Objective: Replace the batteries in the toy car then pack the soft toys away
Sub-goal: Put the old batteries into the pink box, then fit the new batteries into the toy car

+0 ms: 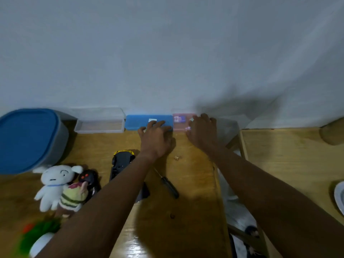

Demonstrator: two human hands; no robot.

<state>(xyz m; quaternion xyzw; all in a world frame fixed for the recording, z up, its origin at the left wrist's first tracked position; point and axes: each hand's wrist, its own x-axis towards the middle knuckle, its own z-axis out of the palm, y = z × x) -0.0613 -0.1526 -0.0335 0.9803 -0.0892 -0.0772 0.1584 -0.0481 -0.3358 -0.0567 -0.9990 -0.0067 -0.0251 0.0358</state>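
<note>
With left grip clasping blue box at 12 o'clock of worktop and right grip on pink box, hold unreadable through blur: pin box, lift lid slowly, bring batteries to car, belly-up at 8 o'clock of left grip.

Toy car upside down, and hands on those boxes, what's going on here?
A person has both hands at the back of the wooden table: the left hand is on the blue box, the right hand on the pink box beside it. Whether they grip is too blurred to tell. The toy car lies underside up with a screwdriver nearby, no hand on either. The soft toys are not yet packed.
</note>
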